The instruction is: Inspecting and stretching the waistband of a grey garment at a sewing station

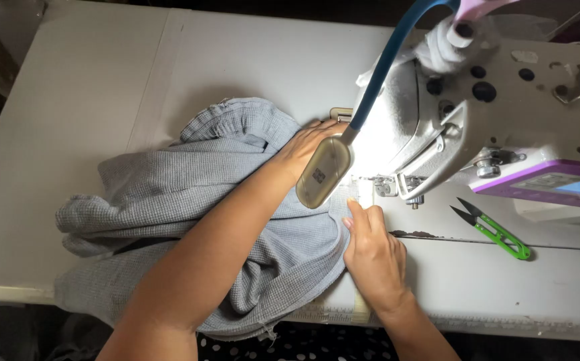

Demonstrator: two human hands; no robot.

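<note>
Grey knit cloth [189, 200] bunched on table [69, 100], at 9 o'clock from sewing machine [504, 100]. Looks soft, light, stretchy; best held flat near edge. Left hand [306, 144] spread, pressing cloth. Right hand [373, 257] flat, fingers together, on cloth edge near needle. Green snips [497, 230] at 3 o'clock.

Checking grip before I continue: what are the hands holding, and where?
Neither grips anything. Left hand and right hand press flat on the grey waffle-knit fabric, near its edge by the needle.

Sewing workshop: industrial sewing machine [477, 120]
</note>
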